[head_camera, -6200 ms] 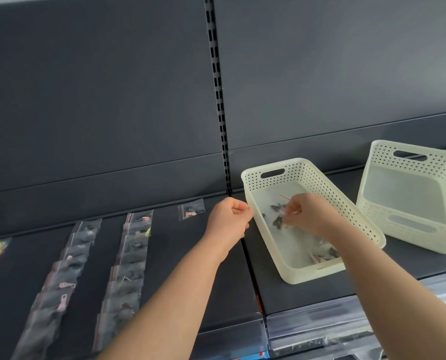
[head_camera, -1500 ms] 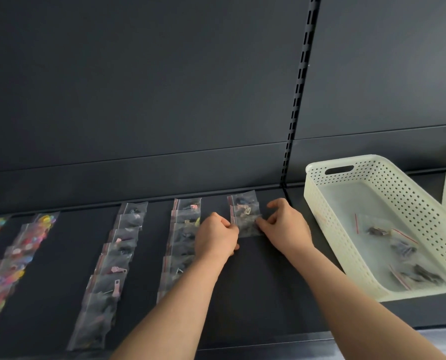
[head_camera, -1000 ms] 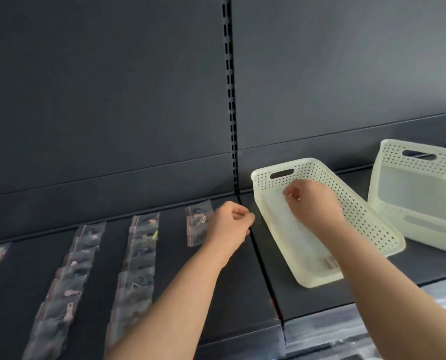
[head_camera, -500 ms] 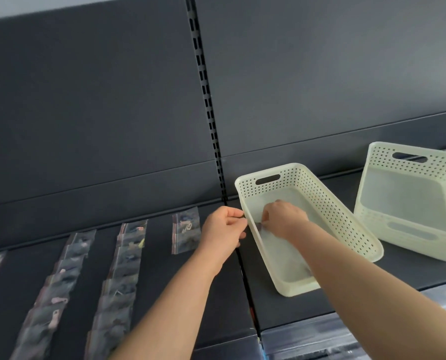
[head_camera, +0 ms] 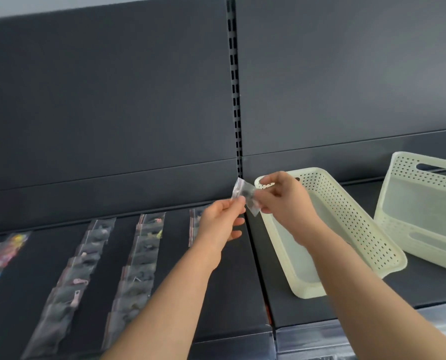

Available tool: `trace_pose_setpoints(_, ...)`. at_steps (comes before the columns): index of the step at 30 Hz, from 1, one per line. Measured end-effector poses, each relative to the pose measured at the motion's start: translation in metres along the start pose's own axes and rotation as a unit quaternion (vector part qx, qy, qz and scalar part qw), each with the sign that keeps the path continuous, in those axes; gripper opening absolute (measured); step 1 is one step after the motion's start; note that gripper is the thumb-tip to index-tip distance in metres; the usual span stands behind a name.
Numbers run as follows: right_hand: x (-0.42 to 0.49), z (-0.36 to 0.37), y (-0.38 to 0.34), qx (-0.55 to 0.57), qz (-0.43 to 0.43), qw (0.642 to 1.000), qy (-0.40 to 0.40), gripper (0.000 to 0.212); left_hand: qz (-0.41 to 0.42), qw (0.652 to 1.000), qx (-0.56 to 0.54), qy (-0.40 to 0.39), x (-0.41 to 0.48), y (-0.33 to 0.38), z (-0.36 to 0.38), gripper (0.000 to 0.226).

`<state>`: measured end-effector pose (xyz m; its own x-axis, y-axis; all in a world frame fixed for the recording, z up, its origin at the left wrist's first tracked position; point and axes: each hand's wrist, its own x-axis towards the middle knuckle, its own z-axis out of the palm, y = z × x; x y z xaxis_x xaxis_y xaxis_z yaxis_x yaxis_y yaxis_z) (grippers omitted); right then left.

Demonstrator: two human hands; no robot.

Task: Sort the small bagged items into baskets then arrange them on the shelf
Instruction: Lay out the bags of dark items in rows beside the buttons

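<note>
Two grips meet in the air above the shelf (head_camera: pixel 237 281), and between them we see one small clear bag (head_camera: pixel 244 194) with something dark inside. We have the left grip (head_camera: pixel 218 222) pinching the bag's left edge between thumb and forefinger, and the right grip (head_camera: pixel 284 201) pinching its right side, fingers curled. The bag hangs off the shelf, just left of the near cream basket (head_camera: pixel 346 216) and in front of the slotted upright (head_camera: pixel 236 100). The right forearm crosses over that basket. Just beside it on the right, a second cream basket (head_camera: pixel 406 168) sits tipped, opening toward us. Over on the left, we see rows of bagged items (head_camera: pixel 144 255) lying flat on the shelf, and a colourful row (head_camera: pixel 1 255) at the far edge.
</note>
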<state>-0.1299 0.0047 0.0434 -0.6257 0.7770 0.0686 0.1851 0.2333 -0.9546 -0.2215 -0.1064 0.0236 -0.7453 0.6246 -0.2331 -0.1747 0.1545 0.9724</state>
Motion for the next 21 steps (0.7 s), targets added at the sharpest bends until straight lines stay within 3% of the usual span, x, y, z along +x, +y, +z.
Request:
trace_pose_setpoints(3, -0.011, 0.019, -0.007, -0.016, -0.009, 0.999, -0.031, 0.022, 0.008, 0.998, -0.042, 0.038, 0.0, -0.001, -0.019, 0.014)
trace_pose_setpoints(6, -0.016, 0.037, -0.001, -0.047, 0.001, 0.998, -0.041, 0.025, 0.022, 0.998, -0.009, 0.05, 0.0, -0.005, -0.042, 0.012)
trace_pose_setpoints(8, -0.019, 0.048, 0.005, -0.002, 0.033, 0.999, -0.039, 0.029, 0.013, 0.998, -0.003, 0.063, 0.0, -0.01, -0.056, 0.015)
trace_pose_setpoints(11, -0.027, 0.067, 0.011, 0.102, 0.12, 0.982, -0.1, 0.038, -0.016, 0.995, -0.049, 0.085, -0.002, -0.019, -0.07, 0.015)
trace_pose_setpoints(13, -0.033, 0.077, 0.016, 0.108, 0.138, 0.978, -0.117, 0.036, -0.026, 0.994, -0.044, 0.096, -0.003, -0.025, -0.077, 0.014)
trace_pose_setpoints(21, -0.039, 0.093, 0.044, -0.074, 0.133, 0.984, -0.088, 0.037, -0.02, 0.961, 0.256, 0.101, -0.001, -0.06, -0.098, 0.025)
